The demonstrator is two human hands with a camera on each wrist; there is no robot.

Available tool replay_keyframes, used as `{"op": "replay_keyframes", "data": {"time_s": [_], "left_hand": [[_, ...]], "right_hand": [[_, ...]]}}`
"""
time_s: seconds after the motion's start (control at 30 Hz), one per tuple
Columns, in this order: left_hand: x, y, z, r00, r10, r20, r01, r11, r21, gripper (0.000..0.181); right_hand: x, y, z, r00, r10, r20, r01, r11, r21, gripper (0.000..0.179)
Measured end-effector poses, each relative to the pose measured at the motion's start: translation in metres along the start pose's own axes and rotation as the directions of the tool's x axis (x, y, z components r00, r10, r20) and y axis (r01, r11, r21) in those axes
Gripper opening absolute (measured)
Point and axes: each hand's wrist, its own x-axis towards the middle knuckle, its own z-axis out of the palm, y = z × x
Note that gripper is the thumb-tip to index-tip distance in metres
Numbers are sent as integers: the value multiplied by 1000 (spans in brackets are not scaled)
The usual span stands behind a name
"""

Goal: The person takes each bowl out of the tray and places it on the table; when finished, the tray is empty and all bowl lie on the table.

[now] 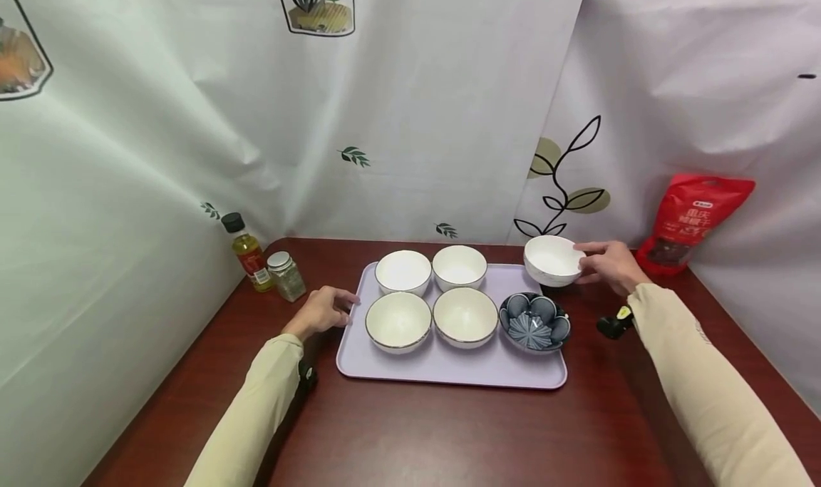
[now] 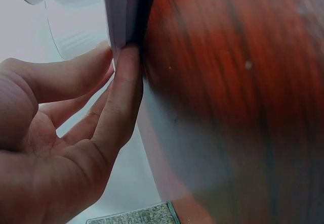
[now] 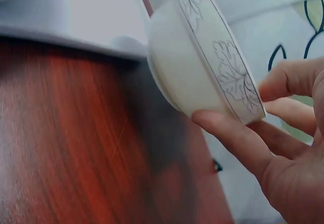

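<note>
My right hand (image 1: 609, 264) grips a white bowl (image 1: 553, 260) by its right side, over the back right corner of a pale lilac tray (image 1: 449, 366). In the right wrist view, leaf line drawings circle the outside of this bowl (image 3: 202, 67), and the fingers and thumb are at its rim and underside. My left hand (image 1: 323, 310) pinches the tray's left edge (image 2: 115, 21) between thumb and fingers. On the tray sit a white bowl (image 1: 403, 272) at back left, a second (image 1: 460, 266) beside it, and two more in front. A dark blue patterned bowl (image 1: 534, 323) stands at front right.
An oil bottle (image 1: 248, 253) and a seasoning jar (image 1: 286, 276) stand left of the tray. At the back right a red pouch (image 1: 693, 219) leans on the white curtain (image 1: 436, 116). The table (image 1: 474, 437) is dark red wood.
</note>
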Motion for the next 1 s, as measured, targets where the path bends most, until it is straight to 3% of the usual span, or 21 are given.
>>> {"op": "replay_keyframes", "data": {"time_s": [0.2,0.5,0.7,0.87,1.0], "left_hand": [[0,-1,1,1000,-9,6,9,1000,-18,40],[1,-1,-1,1000,-10,13,11,1000,-27,41],[0,-1,-2,1000,7,18,-6,1000,-21,40],[1,-1,-3,1000,4,23,-4,1000,-23,40],[1,-1,-3,1000,3,25,-2,1000,-25,40]], "right_hand": [[1,15,-4,987,61,-150,-56,998,38,59],[6,18,3,947,173,-272,-146,982,116,62],[5,16,5,961,156,-227,-134,985,110,65],[-10,16,5,980,90,-179,-102,993,-58,66],[-34,14,12,992,-24,-127,5,989,-149,58]]}}
